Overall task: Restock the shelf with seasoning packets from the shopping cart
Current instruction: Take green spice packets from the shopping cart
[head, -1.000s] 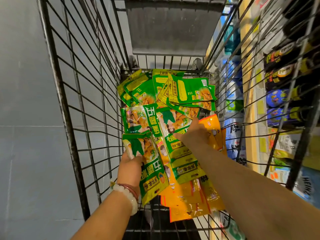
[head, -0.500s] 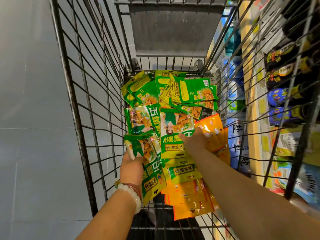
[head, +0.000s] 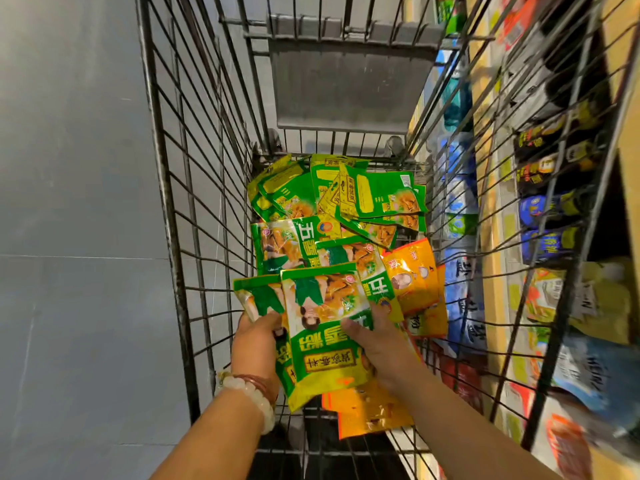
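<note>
The wire shopping cart point(head: 173, 216) holds a heap of green seasoning packets point(head: 377, 195) and orange seasoning packets point(head: 415, 282). My left hand point(head: 258, 344), with a bead bracelet on the wrist, grips a green packet point(head: 258, 299) at its lower edge. My right hand point(head: 377, 344) holds another green packet point(head: 325, 327) and lays it over the one in my left hand. Both packets are lifted a little above the pile.
Store shelves point(head: 491, 216) with dark bottles point(head: 550, 168) and blue packages point(head: 460, 188) run along the cart's right side. A grey tiled floor point(head: 69, 237) lies to the left. The cart's grey child-seat flap point(head: 346, 88) stands at the far end.
My right hand has picked a green packet off the pile and pulled it back toward me onto the one in my left hand. The view has shifted slightly.
</note>
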